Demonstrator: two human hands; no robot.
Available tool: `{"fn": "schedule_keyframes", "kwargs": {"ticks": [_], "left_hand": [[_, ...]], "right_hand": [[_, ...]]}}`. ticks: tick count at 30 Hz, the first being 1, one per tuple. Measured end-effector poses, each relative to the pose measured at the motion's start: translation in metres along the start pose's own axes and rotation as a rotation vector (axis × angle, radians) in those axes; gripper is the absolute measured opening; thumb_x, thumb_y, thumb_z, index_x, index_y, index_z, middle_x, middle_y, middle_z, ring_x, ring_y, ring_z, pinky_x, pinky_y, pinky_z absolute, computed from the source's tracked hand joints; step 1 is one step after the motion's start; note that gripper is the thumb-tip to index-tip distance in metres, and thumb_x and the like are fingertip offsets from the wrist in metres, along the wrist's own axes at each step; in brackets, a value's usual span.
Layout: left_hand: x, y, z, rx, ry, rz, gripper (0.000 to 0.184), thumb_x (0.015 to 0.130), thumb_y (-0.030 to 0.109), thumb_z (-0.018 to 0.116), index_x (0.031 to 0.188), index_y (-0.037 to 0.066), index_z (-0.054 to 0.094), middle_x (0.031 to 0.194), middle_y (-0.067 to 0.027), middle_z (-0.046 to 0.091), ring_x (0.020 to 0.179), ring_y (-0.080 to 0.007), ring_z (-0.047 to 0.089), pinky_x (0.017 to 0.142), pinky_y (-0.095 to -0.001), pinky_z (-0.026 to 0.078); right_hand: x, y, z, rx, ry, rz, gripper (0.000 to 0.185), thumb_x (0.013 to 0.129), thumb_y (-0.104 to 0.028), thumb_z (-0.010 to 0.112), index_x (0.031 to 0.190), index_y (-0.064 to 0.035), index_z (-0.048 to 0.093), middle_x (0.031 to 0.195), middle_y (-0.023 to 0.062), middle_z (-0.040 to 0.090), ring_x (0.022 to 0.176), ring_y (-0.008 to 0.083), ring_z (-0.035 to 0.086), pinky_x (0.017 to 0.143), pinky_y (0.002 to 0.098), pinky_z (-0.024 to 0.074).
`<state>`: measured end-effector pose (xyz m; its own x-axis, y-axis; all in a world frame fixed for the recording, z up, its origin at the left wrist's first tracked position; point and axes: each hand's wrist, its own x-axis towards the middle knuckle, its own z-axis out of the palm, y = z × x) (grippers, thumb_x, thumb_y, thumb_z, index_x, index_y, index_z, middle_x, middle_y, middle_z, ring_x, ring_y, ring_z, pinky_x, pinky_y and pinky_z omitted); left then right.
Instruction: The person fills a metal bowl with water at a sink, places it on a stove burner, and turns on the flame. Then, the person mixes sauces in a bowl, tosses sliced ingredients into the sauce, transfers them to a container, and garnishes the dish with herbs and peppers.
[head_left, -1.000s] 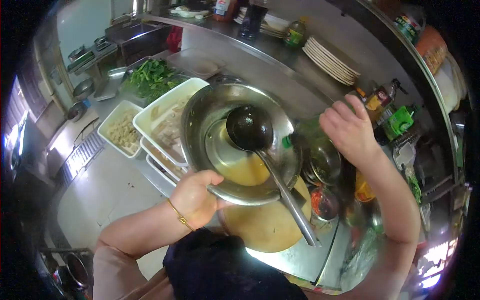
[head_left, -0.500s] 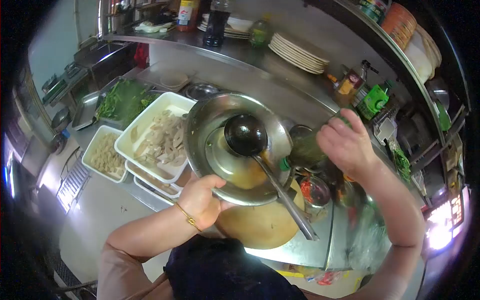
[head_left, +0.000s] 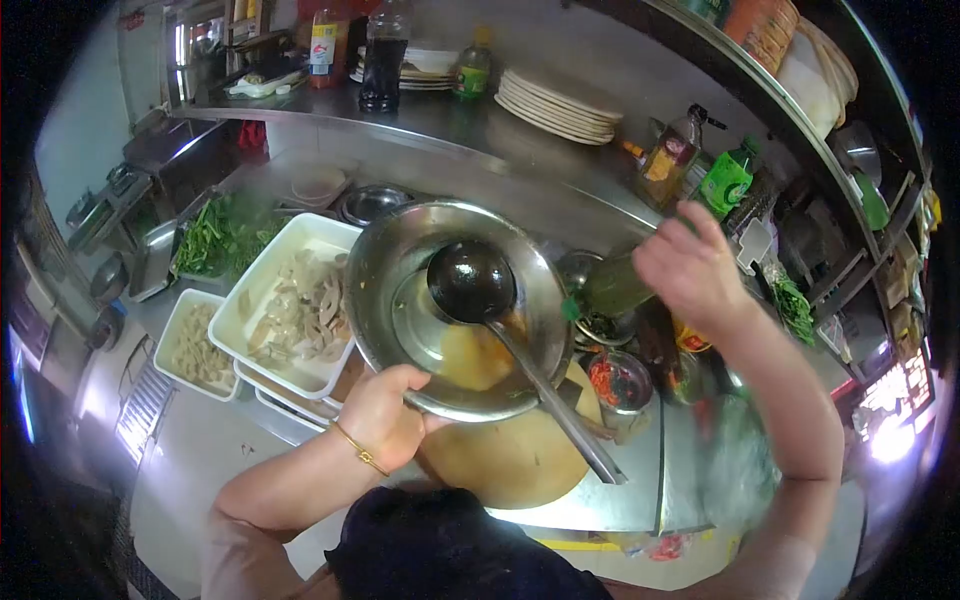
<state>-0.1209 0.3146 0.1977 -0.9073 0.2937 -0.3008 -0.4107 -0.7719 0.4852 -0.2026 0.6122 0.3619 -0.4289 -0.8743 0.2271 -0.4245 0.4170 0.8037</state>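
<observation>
The left hand's fingers (head_left: 376,405) grip the near rim of a metal bowl (head_left: 545,300), which partly hides a round board (head_left: 510,468). A ladle (head_left: 520,360) rests in it, handle jutting over the rim. The right hand's fingers (head_left: 672,262) wrap a tilted green bottle (head_left: 612,286), mouth beside the bowl. A white tub (head_left: 268,258) crowds the left; a dish of red pieces (head_left: 632,400) stands near the handle; stacked plates (head_left: 557,108) occupy the shelf (head_left: 450,132).

You hold a wide, round metal bowl (head_left: 545,275) by its near rim, yellowish liquid (head_left: 462,358) pooled toward your side. Inside rests a ladle (head_left: 470,282), its round head dark and glossy, its grey handle slanting out over the near-right rim. Your greenish bottle (head_left: 612,287) lies tilted, green cap (head_left: 571,309) at the bowl's right edge.
</observation>
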Motion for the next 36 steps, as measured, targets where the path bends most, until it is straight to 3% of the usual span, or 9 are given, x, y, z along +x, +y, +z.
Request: {"fn": "schedule_keyframes", "kwargs": {"ticks": [5,10,16,19,22,23,28,32,36], "left_hand": [[0.005,0.004,0.002,-0.002,0.07,0.0,0.048,0.082,0.005,0.048,0.129,-0.001,0.043,0.128,-0.0177,0.053,0.118,-0.0346,0.051,0.1,-0.0542,0.042],[0.012,0.013,-0.003,-0.06,-0.062,-0.032,0.048,0.082,0.005,0.046,0.13,0.001,0.042,0.129,-0.0186,0.051,0.121,-0.0365,0.049,0.1,-0.0563,0.041],[0.024,0.009,-0.007,-0.104,-0.114,-0.093,0.051,0.082,0.007,0.045,0.131,-0.003,0.04,0.13,-0.0203,0.05,0.12,-0.0372,0.049,0.103,-0.053,0.04],[0.025,0.005,-0.004,-0.059,-0.064,-0.074,0.058,0.077,0.01,0.049,0.132,-0.006,0.039,0.132,-0.0227,0.049,0.122,-0.0388,0.048,0.106,-0.0523,0.036],[0.014,-0.006,0.001,0.283,-0.034,0.14,0.035,0.082,0.008,0.057,0.116,-0.002,0.057,0.112,-0.0166,0.064,0.102,-0.0289,0.061,0.085,-0.0409,0.051],[0.016,-0.01,-0.006,0.267,0.03,0.168,0.047,0.076,0.009,0.058,0.121,-0.005,0.052,0.122,-0.0183,0.059,0.115,-0.0339,0.054,0.098,-0.0481,0.043],[0.033,-0.01,-0.055,0.282,-0.101,0.112,0.046,0.078,0.01,0.057,0.121,-0.004,0.052,0.122,-0.019,0.058,0.116,-0.0346,0.053,0.1,-0.0503,0.041],[0.045,-0.015,-0.081,0.609,-0.07,0.203,0.049,0.078,0.012,0.058,0.123,-0.005,0.051,0.125,-0.0193,0.057,0.118,-0.0357,0.052,0.103,-0.051,0.039],[0.029,-0.004,-0.017,-0.044,-0.024,-0.053,0.058,0.078,0.011,0.05,0.132,-0.004,0.04,0.132,-0.021,0.05,0.122,-0.0372,0.048,0.106,-0.0521,0.036]], "right_hand": [[-0.007,0.013,0.018,0.103,-0.072,0.152,0.019,0.07,-0.014,0.062,0.089,-0.0127,0.062,0.08,0.0022,0.058,0.09,0.0214,0.056,0.101,0.0431,0.0358],[-0.033,0.039,0.047,0.906,-0.169,0.51,0.057,0.063,-0.016,0.077,0.115,-0.0083,0.057,0.106,0.0146,0.059,0.104,0.034,0.053,0.098,0.0412,0.0386],[0.042,0.075,0.075,1.762,0.402,0.926,0.065,0.074,-0.006,0.072,0.129,0.0063,0.04,0.118,0.0144,0.057,0.109,0.0211,0.054,0.098,0.0346,0.0413],[0.083,0.07,0.138,1.671,0.465,1.188,0.059,0.075,-0.01,0.074,0.123,0.0054,0.044,0.115,0.0161,0.059,0.105,0.0232,0.057,0.094,0.0351,0.0438],[0.105,0.057,0.196,1.585,0.588,1.145,0.058,0.074,-0.014,0.076,0.121,0.0047,0.047,0.113,0.0163,0.06,0.103,0.0236,0.058,0.092,0.0346,0.0445],[0.108,0.056,0.196,1.606,0.602,1.144,0.064,0.073,-0.015,0.076,0.124,0.0041,0.044,0.121,0.0194,0.055,0.112,0.0294,0.053,0.097,0.0384,0.0406],[0.066,0.056,0.159,0.221,0.906,0.902,0.083,0.07,-0.017,0.075,0.136,0.0061,0.031,0.137,0.0265,0.038,0.127,0.0411,0.037,0.106,0.0462,0.0286],[0.04,0.076,0.196,0.539,1.111,1.309,0.083,0.07,-0.012,0.075,0.137,0.0041,0.029,0.131,0.0257,0.044,0.121,0.0373,0.045,0.101,0.0438,0.0354],[0.024,0.091,0.191,1.312,0.739,1.325,0.053,0.072,-0.009,0.075,0.118,0.0001,0.049,0.103,0.01,0.061,0.093,0.0183,0.059,0.086,0.0339,0.047]]}}
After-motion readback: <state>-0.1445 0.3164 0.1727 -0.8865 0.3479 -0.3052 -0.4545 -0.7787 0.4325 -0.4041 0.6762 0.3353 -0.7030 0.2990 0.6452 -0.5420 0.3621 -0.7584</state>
